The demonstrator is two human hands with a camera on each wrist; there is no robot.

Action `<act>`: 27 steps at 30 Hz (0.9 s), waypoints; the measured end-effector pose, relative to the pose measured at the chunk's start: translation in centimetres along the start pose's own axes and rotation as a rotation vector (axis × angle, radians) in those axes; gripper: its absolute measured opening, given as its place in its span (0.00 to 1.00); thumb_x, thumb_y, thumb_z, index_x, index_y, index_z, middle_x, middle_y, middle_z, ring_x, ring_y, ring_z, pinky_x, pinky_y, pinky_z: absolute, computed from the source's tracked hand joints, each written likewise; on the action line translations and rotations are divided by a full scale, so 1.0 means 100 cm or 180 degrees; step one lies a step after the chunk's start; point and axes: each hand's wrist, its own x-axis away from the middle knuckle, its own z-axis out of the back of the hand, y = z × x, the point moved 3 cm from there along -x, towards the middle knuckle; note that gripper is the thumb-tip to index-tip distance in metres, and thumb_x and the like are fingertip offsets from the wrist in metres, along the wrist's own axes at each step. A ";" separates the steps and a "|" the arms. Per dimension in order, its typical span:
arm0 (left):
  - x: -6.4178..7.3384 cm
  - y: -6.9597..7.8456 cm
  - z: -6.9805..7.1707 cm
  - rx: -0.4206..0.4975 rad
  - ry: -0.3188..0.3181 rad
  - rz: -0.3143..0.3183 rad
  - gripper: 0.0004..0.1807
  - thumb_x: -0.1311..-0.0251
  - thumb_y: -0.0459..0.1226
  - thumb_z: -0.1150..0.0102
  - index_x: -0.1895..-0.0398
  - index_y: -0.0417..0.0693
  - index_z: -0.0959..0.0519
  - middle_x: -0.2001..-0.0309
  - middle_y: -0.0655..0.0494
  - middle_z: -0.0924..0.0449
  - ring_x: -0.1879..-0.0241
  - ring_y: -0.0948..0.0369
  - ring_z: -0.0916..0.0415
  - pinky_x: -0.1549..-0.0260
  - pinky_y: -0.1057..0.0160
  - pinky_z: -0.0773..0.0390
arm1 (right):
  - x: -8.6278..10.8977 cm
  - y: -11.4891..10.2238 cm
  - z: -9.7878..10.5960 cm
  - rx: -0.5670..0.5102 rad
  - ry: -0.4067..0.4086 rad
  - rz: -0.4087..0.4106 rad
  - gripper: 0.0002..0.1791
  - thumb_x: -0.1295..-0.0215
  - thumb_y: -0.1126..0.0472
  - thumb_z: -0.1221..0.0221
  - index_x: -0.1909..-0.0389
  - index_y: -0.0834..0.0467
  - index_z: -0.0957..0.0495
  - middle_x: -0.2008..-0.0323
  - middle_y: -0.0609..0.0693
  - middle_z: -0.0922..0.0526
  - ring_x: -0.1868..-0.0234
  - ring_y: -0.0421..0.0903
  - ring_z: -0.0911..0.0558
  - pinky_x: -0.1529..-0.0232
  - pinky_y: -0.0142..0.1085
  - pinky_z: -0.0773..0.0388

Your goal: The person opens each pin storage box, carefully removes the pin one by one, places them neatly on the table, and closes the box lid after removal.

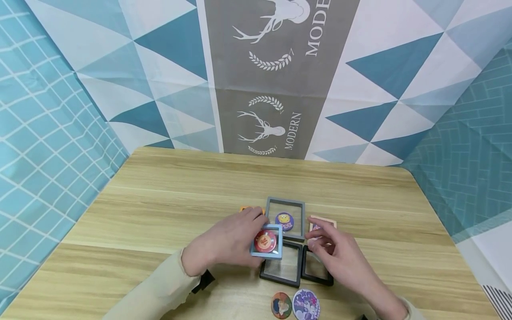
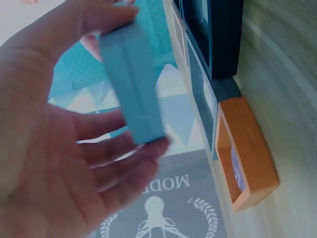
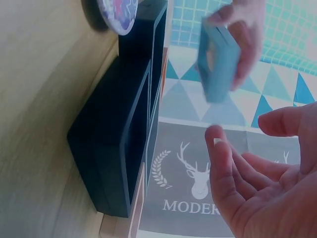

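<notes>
My left hand point(image 1: 228, 240) grips a small light blue square display frame point(image 2: 131, 84) by its edges, thumb on one side and fingertips on the other. Inside that frame shows a round red badge point(image 1: 265, 241). In the right wrist view the frame hangs above the table. My right hand point(image 1: 346, 253) holds nothing; its fingers are loosely bent, over a small black frame point(image 1: 318, 280) and beside a pale pink frame point(image 1: 329, 220). A larger black frame point(image 1: 280, 280) lies partly under the blue one in the head view.
Behind lies a grey frame point(image 1: 286, 200) with a purple badge point(image 1: 284, 221) in it. An orange frame point(image 2: 252, 153) is at the left, mostly hidden by my hand in the head view. Nearer are a brown-green badge point(image 1: 281, 306) and a purple-white badge point(image 1: 306, 305) on the wooden table point(image 1: 168, 186).
</notes>
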 end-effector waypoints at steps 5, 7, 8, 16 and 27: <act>-0.005 0.003 0.002 0.0203 0.0337 -0.0118 0.46 0.59 0.57 0.25 0.36 0.45 0.27 0.49 0.59 0.28 0.55 0.64 0.32 0.56 0.67 0.24 | 0.003 -0.005 -0.001 0.0004 0.0129 0.0255 0.26 0.34 0.65 0.36 0.36 0.49 0.26 0.53 0.45 0.17 0.58 0.38 0.18 0.62 0.34 0.18; -0.007 0.003 0.002 0.0294 0.0417 -0.0113 0.46 0.58 0.58 0.25 0.36 0.46 0.27 0.48 0.59 0.27 0.53 0.64 0.31 0.55 0.66 0.23 | 0.004 -0.007 -0.002 -0.0064 0.0182 0.0403 0.26 0.35 0.66 0.35 0.37 0.50 0.25 0.51 0.44 0.18 0.57 0.40 0.18 0.62 0.34 0.18; -0.007 0.003 0.002 0.0353 0.0450 -0.0101 0.46 0.58 0.58 0.25 0.36 0.46 0.27 0.48 0.59 0.27 0.53 0.65 0.31 0.54 0.66 0.23 | 0.005 -0.008 -0.003 -0.0112 0.0210 0.0490 0.27 0.36 0.67 0.34 0.37 0.50 0.25 0.49 0.45 0.20 0.57 0.42 0.18 0.62 0.34 0.18; -0.008 0.005 0.001 0.0942 0.0751 -0.0062 0.42 0.53 0.55 0.26 0.35 0.51 0.28 0.49 0.64 0.26 0.56 0.66 0.28 0.58 0.65 0.23 | 0.009 -0.010 -0.011 -0.0415 0.0289 0.0767 0.36 0.40 0.67 0.32 0.31 0.48 0.31 0.35 0.49 0.32 0.50 0.47 0.21 0.57 0.38 0.18; -0.008 0.016 0.000 0.1365 0.1016 -0.0377 0.38 0.50 0.51 0.26 0.36 0.50 0.28 0.45 0.63 0.25 0.55 0.67 0.27 0.61 0.67 0.21 | 0.014 -0.009 -0.025 -0.0558 0.0284 0.0733 0.46 0.39 0.63 0.31 0.23 0.50 0.44 0.33 0.51 0.34 0.49 0.48 0.22 0.52 0.35 0.20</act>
